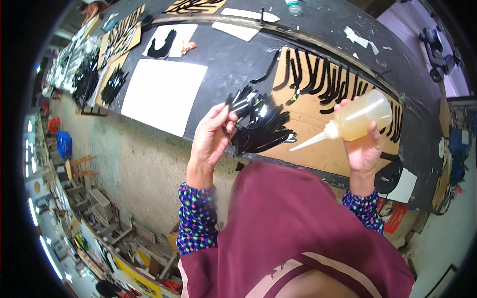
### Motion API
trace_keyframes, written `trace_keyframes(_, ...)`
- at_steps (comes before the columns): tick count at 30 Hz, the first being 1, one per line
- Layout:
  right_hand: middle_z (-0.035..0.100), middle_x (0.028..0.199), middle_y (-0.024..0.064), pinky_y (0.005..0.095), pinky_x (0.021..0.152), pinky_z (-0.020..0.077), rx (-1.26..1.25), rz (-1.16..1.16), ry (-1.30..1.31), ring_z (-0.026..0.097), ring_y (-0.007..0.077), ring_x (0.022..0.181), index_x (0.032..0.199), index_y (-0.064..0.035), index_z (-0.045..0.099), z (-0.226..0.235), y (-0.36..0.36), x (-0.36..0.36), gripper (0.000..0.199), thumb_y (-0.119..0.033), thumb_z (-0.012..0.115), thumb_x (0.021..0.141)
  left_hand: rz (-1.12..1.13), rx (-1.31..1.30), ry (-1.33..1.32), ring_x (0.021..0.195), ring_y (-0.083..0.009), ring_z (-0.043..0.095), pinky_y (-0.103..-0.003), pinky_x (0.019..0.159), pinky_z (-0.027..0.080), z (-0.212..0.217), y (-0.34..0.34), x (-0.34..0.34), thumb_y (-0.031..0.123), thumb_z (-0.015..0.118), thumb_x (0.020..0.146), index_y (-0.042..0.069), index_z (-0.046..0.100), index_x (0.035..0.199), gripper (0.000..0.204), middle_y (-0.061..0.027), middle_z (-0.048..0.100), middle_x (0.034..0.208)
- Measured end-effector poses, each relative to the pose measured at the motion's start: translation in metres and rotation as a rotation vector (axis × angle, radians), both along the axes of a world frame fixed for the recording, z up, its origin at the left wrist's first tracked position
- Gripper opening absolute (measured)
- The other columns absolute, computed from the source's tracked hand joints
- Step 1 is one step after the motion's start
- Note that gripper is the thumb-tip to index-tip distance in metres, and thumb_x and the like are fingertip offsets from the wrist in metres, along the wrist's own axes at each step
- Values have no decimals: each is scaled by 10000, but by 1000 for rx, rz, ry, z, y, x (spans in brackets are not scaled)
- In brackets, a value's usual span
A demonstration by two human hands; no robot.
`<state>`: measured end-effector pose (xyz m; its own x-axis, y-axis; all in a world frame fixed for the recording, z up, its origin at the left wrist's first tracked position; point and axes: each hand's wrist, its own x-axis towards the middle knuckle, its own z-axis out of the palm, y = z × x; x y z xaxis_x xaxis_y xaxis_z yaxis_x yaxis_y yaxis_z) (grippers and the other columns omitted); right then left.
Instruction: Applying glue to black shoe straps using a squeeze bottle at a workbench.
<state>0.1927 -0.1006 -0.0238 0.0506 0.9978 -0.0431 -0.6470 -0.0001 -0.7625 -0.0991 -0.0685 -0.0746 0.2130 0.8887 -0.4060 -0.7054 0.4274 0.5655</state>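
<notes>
My right hand (362, 149) is wrapped round a translucent squeeze bottle (365, 116) with yellowish liquid inside. The bottle is tilted, its long white nozzle (312, 141) pointing down and left over a cardboard sheet (308, 134). My left hand (213, 134) has thumb and fingers pinched on a small, glossy black strip (240, 105); its far end blends into the pile behind. Just past those fingers lies a heap of black strips (263, 126), overlapping the cardboard's left edge. A row of curved black strips (325, 79) is laid along the sheet's far side.
Left of my hand lies a white sheet (164, 94) on the dark table (216, 59). Beyond it, a black curved piece (162, 45) rests on another sheet. A long rail (298, 40) crosses the table. A black round object (388, 176) sits near the right front edge.
</notes>
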Motion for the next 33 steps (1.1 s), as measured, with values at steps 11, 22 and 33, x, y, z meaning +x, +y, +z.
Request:
trace_keyframes(11,434,1194,168,466,900,363,-95,-569,188,382,326,1149,1187,-82,408,-22,-64,129,461,-286,564,805,-255,-483,-271,684,-154,533,-325,626,464,-144,30,134,204,467,870,44,518,1001,212,-51,588,879)
trace_keyframes(22,428,1196,181,470,914,339,-139,-774,262,378,324,1147,1181,-26,388,-34,-94,197,447,-282,513,836,-467,-431,92,758,-169,536,-284,691,460,-196,38,291,-91,493,770,22,494,901,173,-47,546,857)
trace_keyframes(33,402,1218,186,477,919,327,-150,-728,383,352,323,1166,1200,-43,377,-48,-87,237,450,-266,519,835,-583,-149,678,582,-70,448,-217,493,417,-196,15,315,8,609,751,131,433,722,217,54,434,659)
